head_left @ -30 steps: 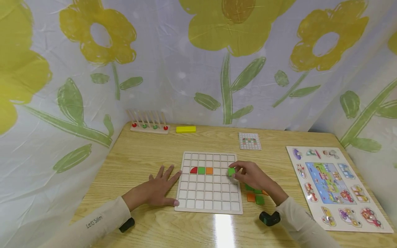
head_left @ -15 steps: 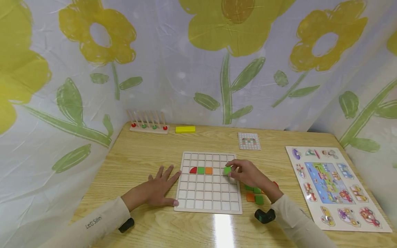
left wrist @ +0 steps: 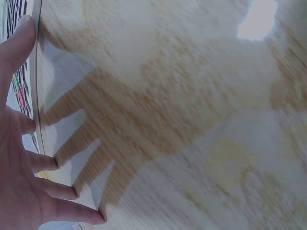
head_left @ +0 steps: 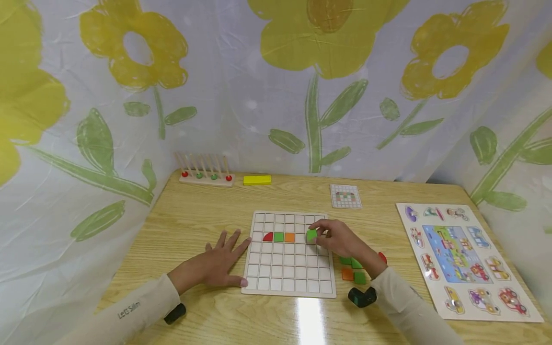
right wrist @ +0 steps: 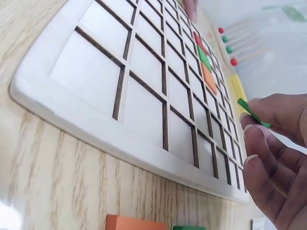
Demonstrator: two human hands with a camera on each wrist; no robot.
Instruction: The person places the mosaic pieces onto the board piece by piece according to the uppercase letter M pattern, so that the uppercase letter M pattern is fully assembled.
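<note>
A white grid board point(head_left: 289, 273) lies on the table. In one row sit a red quarter-circle tile point(head_left: 268, 236), a green square tile point(head_left: 279, 237) and an orange square tile point(head_left: 290, 237). Above that row's right part, my right hand point(head_left: 338, 238) pinches another green square tile point(head_left: 311, 235) between thumb and fingers; the right wrist view shows this pinched tile point(right wrist: 253, 113) edge-on, apart from the board. My left hand point(head_left: 220, 263) lies with spread, straight fingers on the table, its thumb and index fingertips at the board's left edge.
Several loose tiles point(head_left: 360, 277) lie right of the board, partly under the right forearm. A small pattern card point(head_left: 346, 196) lies behind it. At the right is a picture puzzle board point(head_left: 457, 258); at the back, a peg stand point(head_left: 207, 178) and a yellow block point(head_left: 257, 180).
My right hand has moved a little left over the board, carrying the pinched green tile from the rightmost columns inward. The left hand has stayed in place.
</note>
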